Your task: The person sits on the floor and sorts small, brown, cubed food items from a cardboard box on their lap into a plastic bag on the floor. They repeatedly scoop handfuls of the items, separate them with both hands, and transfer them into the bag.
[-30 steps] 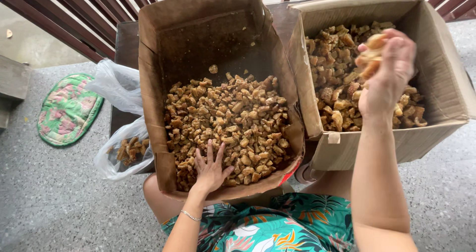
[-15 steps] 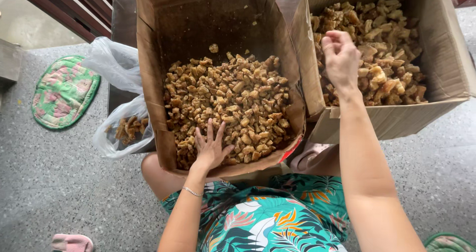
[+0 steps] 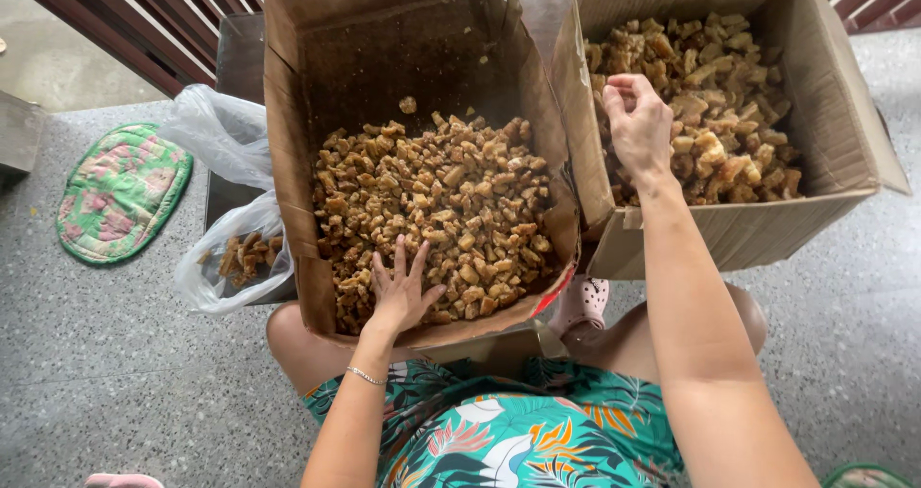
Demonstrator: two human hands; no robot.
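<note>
Two open cardboard boxes stand in front of me. The left box [image 3: 288, 162] holds a heap of small brown fried chunks [image 3: 451, 200]. My left hand [image 3: 401, 291] lies flat on those chunks near the box's front edge, fingers spread. The right box [image 3: 825, 95] holds larger pale brown pieces [image 3: 729, 95]. My right hand [image 3: 638, 123] reaches into its left side, fingers curled down among the pieces; whether it grips any is hidden.
A clear plastic bag [image 3: 230, 248] with a few brown pieces sits left of the boxes. A green and pink mat [image 3: 120, 190] lies on the speckled floor. A dark wooden railing [image 3: 144, 18] runs behind. A pink slipper [image 3: 582, 306] sits under the right box.
My right hand was raised over the right box with pale pieces in it; it has come down into the box. The left hand has stayed on the small chunks.
</note>
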